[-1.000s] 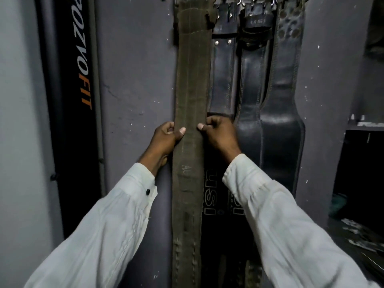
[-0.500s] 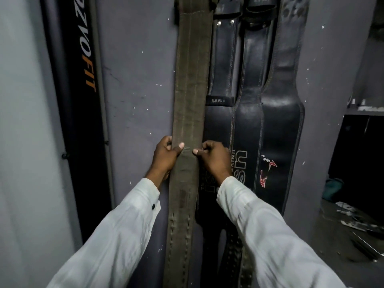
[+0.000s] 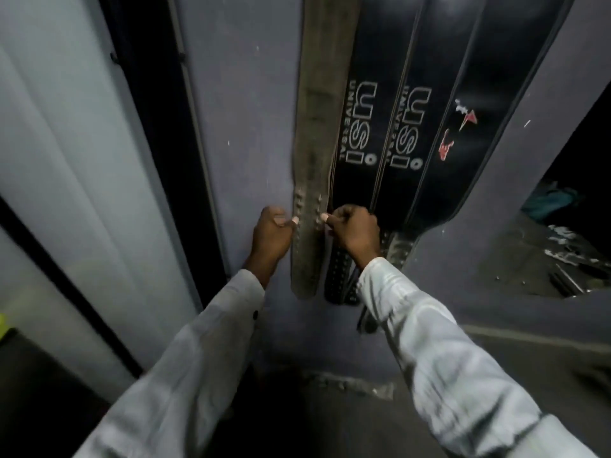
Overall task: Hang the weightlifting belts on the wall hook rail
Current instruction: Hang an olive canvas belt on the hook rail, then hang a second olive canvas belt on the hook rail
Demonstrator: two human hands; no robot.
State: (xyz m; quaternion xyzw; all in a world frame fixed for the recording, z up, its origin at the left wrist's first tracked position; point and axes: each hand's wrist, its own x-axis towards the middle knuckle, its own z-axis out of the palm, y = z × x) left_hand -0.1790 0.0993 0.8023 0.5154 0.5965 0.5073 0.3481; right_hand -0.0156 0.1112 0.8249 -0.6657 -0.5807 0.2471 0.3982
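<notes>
An olive-green canvas belt [image 3: 317, 127] hangs flat against the grey wall [image 3: 244, 127], its punched tail end near the floor. My left hand [image 3: 269, 234] pinches its left edge and my right hand [image 3: 355, 228] pinches its right edge, both at the row of holes. To its right hang three black leather belts: two printed USI [image 3: 360, 127] [image 3: 410, 127] and one with red marks [image 3: 479, 110]. The hook rail is above the frame, out of view.
A dark vertical mat or panel [image 3: 155, 110] stands left of the belts beside a pale wall [image 3: 66, 143]. At right, a dark recess [image 3: 568, 246] holds clutter. The floor [image 3: 363, 408] lies below the belt ends.
Both hands have slid down the olive belt from its middle to its holed lower end. The view has tilted downward, so the hooks have left the frame.
</notes>
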